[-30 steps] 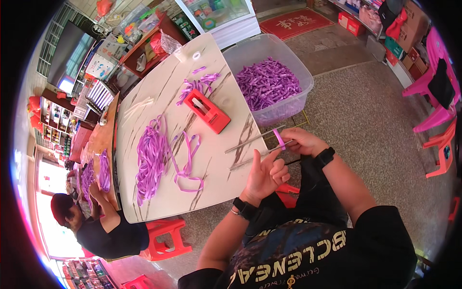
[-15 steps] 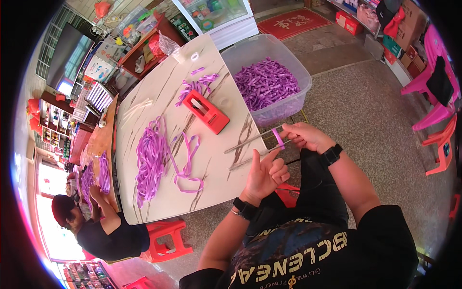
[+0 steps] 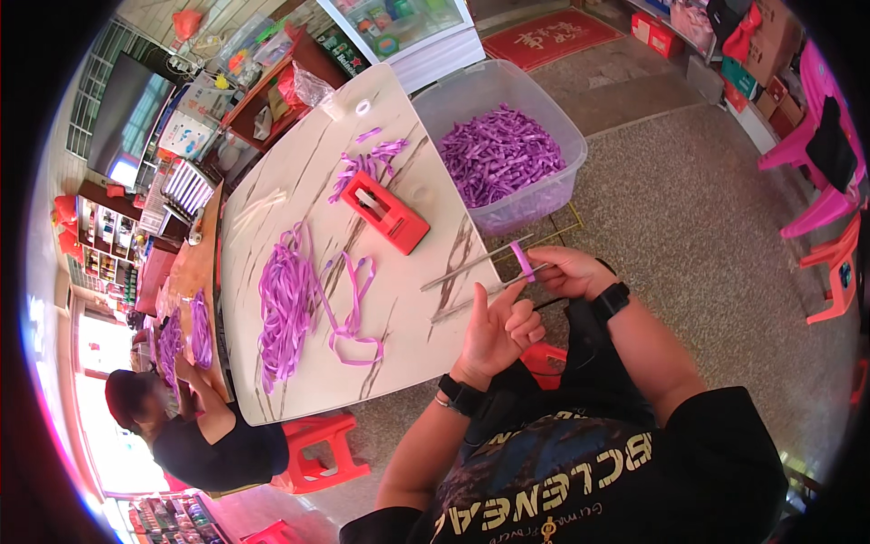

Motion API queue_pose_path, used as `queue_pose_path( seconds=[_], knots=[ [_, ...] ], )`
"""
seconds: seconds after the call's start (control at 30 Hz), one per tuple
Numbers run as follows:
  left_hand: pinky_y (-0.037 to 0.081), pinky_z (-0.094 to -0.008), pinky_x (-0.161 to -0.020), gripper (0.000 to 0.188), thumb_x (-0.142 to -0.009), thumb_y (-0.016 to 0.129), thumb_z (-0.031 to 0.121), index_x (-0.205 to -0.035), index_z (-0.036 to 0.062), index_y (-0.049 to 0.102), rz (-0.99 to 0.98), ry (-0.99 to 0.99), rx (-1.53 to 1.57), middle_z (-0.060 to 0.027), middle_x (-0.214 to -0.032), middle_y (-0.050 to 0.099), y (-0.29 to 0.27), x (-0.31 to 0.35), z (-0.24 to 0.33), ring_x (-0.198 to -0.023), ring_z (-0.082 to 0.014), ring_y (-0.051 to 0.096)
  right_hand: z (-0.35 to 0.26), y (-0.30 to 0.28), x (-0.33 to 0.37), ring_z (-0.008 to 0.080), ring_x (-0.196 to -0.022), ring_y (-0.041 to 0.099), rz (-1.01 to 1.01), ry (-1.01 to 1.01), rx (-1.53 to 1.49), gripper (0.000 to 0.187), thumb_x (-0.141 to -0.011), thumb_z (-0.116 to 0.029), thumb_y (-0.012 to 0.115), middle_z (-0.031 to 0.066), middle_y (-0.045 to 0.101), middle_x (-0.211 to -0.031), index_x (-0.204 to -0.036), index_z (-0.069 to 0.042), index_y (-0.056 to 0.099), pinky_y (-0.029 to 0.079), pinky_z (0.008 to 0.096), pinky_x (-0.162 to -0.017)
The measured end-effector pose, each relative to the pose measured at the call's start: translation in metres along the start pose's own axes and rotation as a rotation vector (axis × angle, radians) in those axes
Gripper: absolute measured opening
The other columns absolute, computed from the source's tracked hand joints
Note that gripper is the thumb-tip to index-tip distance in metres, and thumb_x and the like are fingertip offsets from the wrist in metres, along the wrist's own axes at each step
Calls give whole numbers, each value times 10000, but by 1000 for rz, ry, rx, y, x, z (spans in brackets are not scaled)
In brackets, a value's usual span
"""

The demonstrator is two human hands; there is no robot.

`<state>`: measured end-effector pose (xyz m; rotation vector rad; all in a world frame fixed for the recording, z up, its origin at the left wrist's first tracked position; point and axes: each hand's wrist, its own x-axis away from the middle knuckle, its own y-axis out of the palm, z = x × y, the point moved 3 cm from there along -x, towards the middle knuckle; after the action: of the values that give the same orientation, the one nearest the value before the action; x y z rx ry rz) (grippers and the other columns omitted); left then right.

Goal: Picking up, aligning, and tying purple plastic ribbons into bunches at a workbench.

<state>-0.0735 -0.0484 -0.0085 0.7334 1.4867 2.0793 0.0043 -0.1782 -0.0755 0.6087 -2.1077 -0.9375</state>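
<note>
My left grip [image 3: 498, 334] stands wide beside the purple band [image 3: 522, 261] around two metal rods [image 3: 464, 269]; whether my right grip [image 3: 576, 272] pinches it, I can't tell.

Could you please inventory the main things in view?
table: one, white with dark veins, centre
ribbon pile: one, purple, on table
loose ribbon: one, purple, right of pile
tape dispenser: one, red, on table
tub: one, clear, beside table
ribbon pieces: many, purple, in tub and on table
rods: two, grey, by table edge
band: one, purple, across rods
mat: one, red, top
stools: several, red, around
co-worker: one, dark clothes, lower left
left hand: one, bare, near band
right hand: one, bare, at band
</note>
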Motion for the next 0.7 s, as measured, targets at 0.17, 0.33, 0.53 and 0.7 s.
queue_pose_path(
  seconds=[0.17,0.33,0.53,0.7],
  knots=[
    [311,-257,-633,656,-849,251,599,-1251,89,352,2,-3,-1,28,-592,249,-1,1,1,-572,-108,295,11,6,-2,-5,-421,243,-102,51,-159,196,-848,-220,546,-101,337,-529,-885,-29,575,156,150,-372],
    [317,-255,-629,664,-850,244,599,-1253,82,350,1,-2,9,28,-588,250,1,1,0,-567,-105,296,21,-3,-14,0,-419,250,-171,91,-288,215,-847,-209,544,-97,347,-532,-899,-2,570,170,149,-376],
    [312,-243,-615,725,-848,246,601,-1252,4,328,-7,4,-11,30,-588,248,5,0,0,-553,-94,286,34,1,-27,18,-415,293,-320,115,-394,161,-827,-189,558,-87,376,-533,-899,-47,580,209,151,-383],
    [311,-243,-610,748,-852,241,598,-1252,-29,315,14,1,-38,36,-581,255,7,-1,0,-537,-82,283,39,3,-34,26,-417,325,-359,93,-393,124,-817,-188,556,-66,426,-545,-867,-80,592,243,157,-391]
  ],
)
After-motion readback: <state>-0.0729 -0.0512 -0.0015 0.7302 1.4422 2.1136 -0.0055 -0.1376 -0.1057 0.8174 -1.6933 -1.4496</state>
